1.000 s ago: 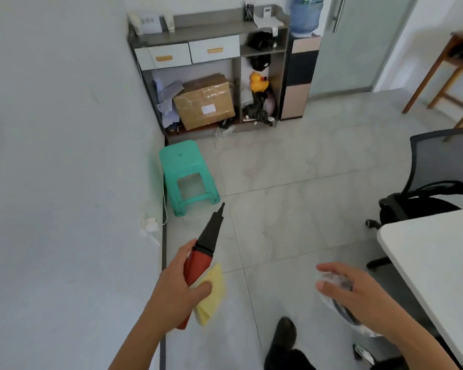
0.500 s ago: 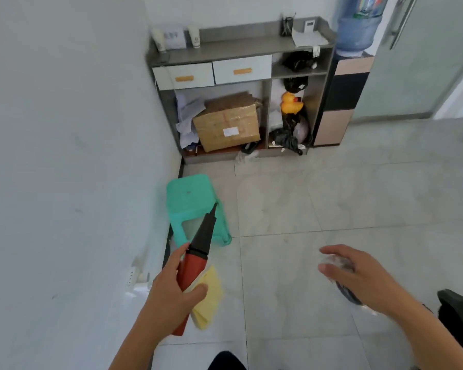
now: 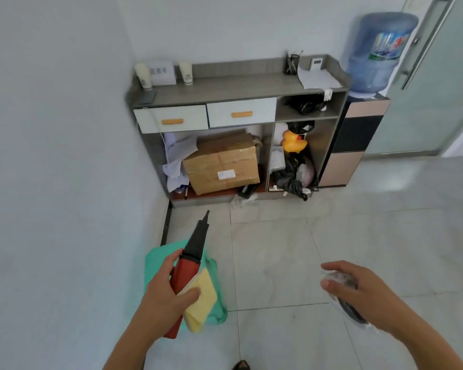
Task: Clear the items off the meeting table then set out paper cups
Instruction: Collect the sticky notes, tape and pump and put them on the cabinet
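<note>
My left hand (image 3: 164, 292) grips a red and black hand pump (image 3: 190, 259) together with a yellow pad of paper (image 3: 201, 300), the pump's black nozzle pointing toward the cabinet. My right hand (image 3: 358, 291) holds a clear plastic bag with something dark inside (image 3: 348, 303). Two stacks of paper cups (image 3: 144, 76) (image 3: 186, 73) stand on the left of the grey cabinet's top (image 3: 225, 88). The meeting table is out of view.
A green plastic stool (image 3: 214, 311) stands on the floor right under my left hand, against the left wall. The cabinet holds a cardboard box (image 3: 222, 162), a yellow rubber duck (image 3: 292, 141) and black bags. A water dispenser with a blue bottle (image 3: 377, 52) stands to its right.
The view has advanced toward the cabinet, which looms larger; the stool now lies beneath my left hand. The office chair and table have left the view. Both hands keep their holds.
</note>
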The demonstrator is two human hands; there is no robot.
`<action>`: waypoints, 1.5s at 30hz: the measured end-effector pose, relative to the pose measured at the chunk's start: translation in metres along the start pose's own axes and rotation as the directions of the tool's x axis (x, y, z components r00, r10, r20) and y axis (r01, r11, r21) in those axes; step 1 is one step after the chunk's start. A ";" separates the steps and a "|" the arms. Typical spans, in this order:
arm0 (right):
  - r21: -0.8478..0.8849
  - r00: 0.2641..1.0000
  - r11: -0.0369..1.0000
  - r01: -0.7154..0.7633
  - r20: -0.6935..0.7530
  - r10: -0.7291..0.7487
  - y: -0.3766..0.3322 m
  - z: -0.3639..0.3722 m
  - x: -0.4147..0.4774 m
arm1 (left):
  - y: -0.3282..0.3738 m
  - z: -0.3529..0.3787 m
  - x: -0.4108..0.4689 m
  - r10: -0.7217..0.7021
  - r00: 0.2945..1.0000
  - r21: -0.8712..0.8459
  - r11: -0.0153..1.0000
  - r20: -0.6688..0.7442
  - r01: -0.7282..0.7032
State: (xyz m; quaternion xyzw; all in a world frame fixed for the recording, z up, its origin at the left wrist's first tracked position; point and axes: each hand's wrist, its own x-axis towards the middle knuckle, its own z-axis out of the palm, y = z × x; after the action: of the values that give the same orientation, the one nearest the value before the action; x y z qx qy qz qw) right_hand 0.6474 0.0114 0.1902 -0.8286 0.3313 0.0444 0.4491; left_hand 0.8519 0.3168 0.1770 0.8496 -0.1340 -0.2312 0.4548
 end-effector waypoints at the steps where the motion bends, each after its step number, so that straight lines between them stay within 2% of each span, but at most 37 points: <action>1: 0.017 0.999 1.000 0.012 -0.030 -0.011 -0.010 -0.009 0.020 | 0.015 -0.002 0.028 0.029 1.000 0.005 1.000 0.006 -0.029; 5: 0.115 0.997 0.993 0.012 -0.074 -0.004 -0.033 -0.033 0.094 | 0.061 0.003 0.122 0.106 0.991 0.011 0.994 0.085 -0.107; 9: 0.163 0.997 0.986 -0.019 -0.073 0.031 -0.037 -0.056 0.184 | 0.083 0.017 0.214 0.104 0.985 0.017 0.994 0.137 -0.107; 14: 0.173 0.996 0.985 -0.009 -0.087 0.025 -0.047 -0.102 0.321 | 0.114 0.029 0.332 0.043 0.996 0.046 0.998 0.082 -0.046; 18: 0.141 0.995 0.989 0.040 -0.092 -0.027 -0.088 -0.147 0.435 | 0.162 0.024 0.420 0.046 0.999 0.011 0.999 0.017 -0.046; 23: 0.081 0.990 0.988 0.130 0.035 -0.133 -0.157 -0.177 0.552 | 0.187 0.014 0.498 0.010 0.997 -0.064 0.998 -0.072 -0.015; 28: 0.071 0.980 0.984 0.163 0.105 -0.170 -0.206 -0.183 0.655 | 0.198 -0.005 0.594 -0.054 0.992 -0.121 0.992 -0.114 0.040; 33: 0.059 0.984 0.985 0.164 0.054 -0.167 -0.252 -0.190 0.749 | 0.225 -0.033 0.715 0.006 0.995 -0.137 0.990 -0.104 -0.020; 39: 0.123 0.987 0.979 0.161 -0.016 -0.160 -0.316 -0.200 0.845 | 0.277 -0.067 0.848 0.083 0.995 -0.106 0.990 -0.060 -0.089; 45: 0.042 0.982 0.981 0.188 -0.029 -0.187 -0.345 -0.209 0.949 | 0.303 -0.061 0.930 0.052 0.998 -0.154 0.987 -0.017 -0.054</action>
State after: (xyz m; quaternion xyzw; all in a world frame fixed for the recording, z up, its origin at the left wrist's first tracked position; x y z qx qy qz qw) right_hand 1.5413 -0.5035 0.2087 -0.8463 0.2582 -0.0159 0.4657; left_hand 1.6749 -0.2137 0.2071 0.8094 -0.1354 -0.2231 0.5260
